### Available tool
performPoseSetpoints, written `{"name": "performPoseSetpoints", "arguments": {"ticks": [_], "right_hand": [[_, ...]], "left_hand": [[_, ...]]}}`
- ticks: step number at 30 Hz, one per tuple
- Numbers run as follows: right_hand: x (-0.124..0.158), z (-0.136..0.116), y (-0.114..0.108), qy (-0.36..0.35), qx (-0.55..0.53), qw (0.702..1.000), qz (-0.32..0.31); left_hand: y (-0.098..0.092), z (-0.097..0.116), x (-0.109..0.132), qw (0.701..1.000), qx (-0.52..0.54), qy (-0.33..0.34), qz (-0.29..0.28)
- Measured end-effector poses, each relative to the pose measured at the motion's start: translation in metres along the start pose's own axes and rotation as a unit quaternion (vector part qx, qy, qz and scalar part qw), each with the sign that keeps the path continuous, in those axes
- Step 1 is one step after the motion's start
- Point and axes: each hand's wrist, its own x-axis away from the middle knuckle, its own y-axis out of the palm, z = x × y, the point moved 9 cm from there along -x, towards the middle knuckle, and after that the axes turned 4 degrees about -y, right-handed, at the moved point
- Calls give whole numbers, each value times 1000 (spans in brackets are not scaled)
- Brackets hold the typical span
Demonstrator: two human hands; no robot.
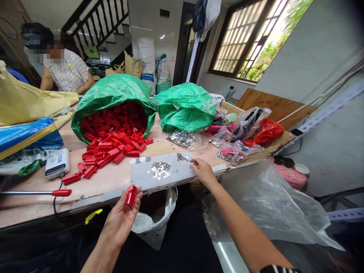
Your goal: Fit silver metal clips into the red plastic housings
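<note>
My left hand (pixel 119 218) is closed around a red plastic piece (pixel 131 195), held in front of the table's edge with its glossy side up. Over the right end of a grey mat (pixel 142 181), my right hand (pixel 205 173) pinches something small and thin that I cannot make out. Beside those fingertips lies a little heap of dark metal bits (pixel 182 157). A larger scatter of flat, shiny metal pieces (pixel 160 170) covers the mat's middle. Red plastic pieces (pixel 109 149) of the same kind spill from a green sack (pixel 113 87) onto the table.
A second green sack (pixel 186 108) stands beyond the mat, near a cardboard tray (pixel 256 154) of bagged parts. On the left are a white device (pixel 57 163) and a red-handled rod (pixel 61 193). An open white bag (pixel 155 222) hangs below the edge. Another person (pixel 68 70) sits across the table.
</note>
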Motion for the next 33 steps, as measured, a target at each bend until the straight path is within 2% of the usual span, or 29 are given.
{"name": "performPoseSetpoints", "arguments": {"ticks": [5, 12, 20, 29, 33], "right_hand": [[-30, 10, 11, 21, 70, 997, 6], [-39, 13, 21, 21, 86, 996, -6], [-31, 17, 20, -27, 25, 999, -6], [-31, 18, 21, -53, -16, 998, -21], [-31, 17, 21, -58, -2, 998, -24]], "left_hand": [[-4, -16, 8, 999, 29, -39, 13], [0, -32, 14, 995, 11, -101, -6], [13, -38, 11, 991, -73, -74, -79], [26, -37, 13, 988, -100, -53, -106], [24, -39, 8, 990, -85, -61, -100]]}}
